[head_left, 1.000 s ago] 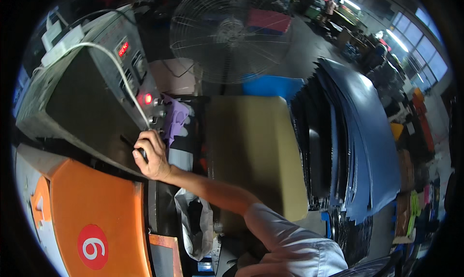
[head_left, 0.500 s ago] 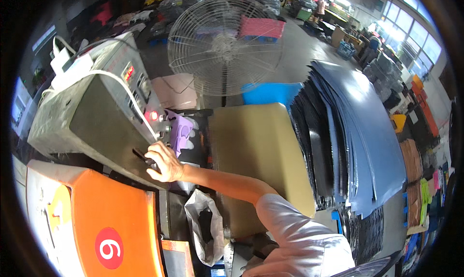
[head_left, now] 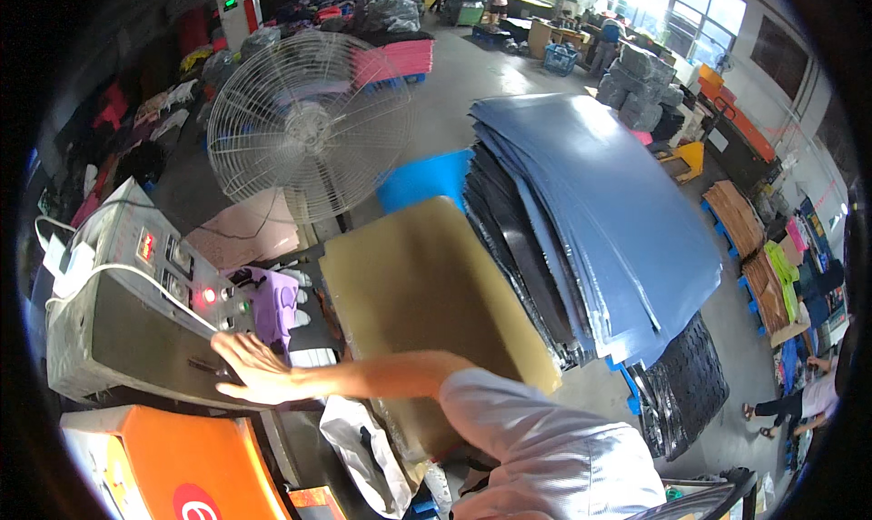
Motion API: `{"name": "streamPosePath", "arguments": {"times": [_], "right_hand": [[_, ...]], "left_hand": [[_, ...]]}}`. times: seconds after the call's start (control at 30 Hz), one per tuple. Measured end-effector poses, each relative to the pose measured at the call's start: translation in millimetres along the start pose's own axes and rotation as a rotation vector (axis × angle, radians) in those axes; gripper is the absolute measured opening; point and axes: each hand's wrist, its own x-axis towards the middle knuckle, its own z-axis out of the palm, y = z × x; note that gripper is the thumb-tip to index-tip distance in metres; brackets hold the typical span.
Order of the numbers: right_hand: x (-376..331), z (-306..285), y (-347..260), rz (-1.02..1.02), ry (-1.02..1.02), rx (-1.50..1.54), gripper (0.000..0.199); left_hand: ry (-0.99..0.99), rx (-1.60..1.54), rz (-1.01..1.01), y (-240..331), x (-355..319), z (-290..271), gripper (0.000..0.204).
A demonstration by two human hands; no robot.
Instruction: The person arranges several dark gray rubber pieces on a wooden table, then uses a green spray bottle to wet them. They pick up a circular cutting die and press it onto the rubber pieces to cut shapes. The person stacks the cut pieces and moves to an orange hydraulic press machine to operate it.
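My right hand [head_left: 259, 372] reaches left across the bench to the near side of a grey metal control box [head_left: 136, 338]. Its fingers are stretched and its thumb stands apart from them. Between them sits a short dark bar [head_left: 209, 367] on the box's side; whether the hand touches it I cannot make out. Close above the fingers, a white cable [head_left: 159, 288] crosses the panel, which has a lit red display [head_left: 145, 246] and a glowing red lamp [head_left: 210, 295]. A purple moulded piece [head_left: 270, 307] lies just beyond the wrist. My left hand is out of view.
Under my forearm lies a tan sheet stack [head_left: 409, 293]. Right of it stands a tall pile of blue-grey sheets [head_left: 599, 202]. A wire-caged fan [head_left: 309, 125] stands behind. Nearer are an orange machine cover [head_left: 191, 456] and a white bag [head_left: 363, 456]. Another person [head_left: 808, 397] is far right.
The view has swung right, so the box and fan sit further left in it. My right hand stays at the box's side, its fingers straighter and wider apart than before.
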Motion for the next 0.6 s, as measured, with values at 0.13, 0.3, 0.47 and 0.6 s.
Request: {"name": "streamPosePath", "arguments": {"times": [0.13, 0.3, 0.47, 0.6], "right_hand": [[9, -5, -40, 0.544, -0.172, 0.209, 0.069], [-29, -15, -21, -0.395, -0.321, -0.130, 0.048], [-8, -22, -14, 0.309, -0.224, 0.298, 0.075], [-40, -39, -21, -0.957, -0.441, -0.540, 0.048]], "left_hand": [[-0.001, -0.002, 0.026, -2, 2, -6, 0.019], [0.029, 0.041, -0.031, -41, -8, -25, 0.020], [0.032, 0.151, -0.196, -118, -53, -94, 0.022], [0.012, 0.229, -0.464, -168, -104, -135, 0.024]]}}
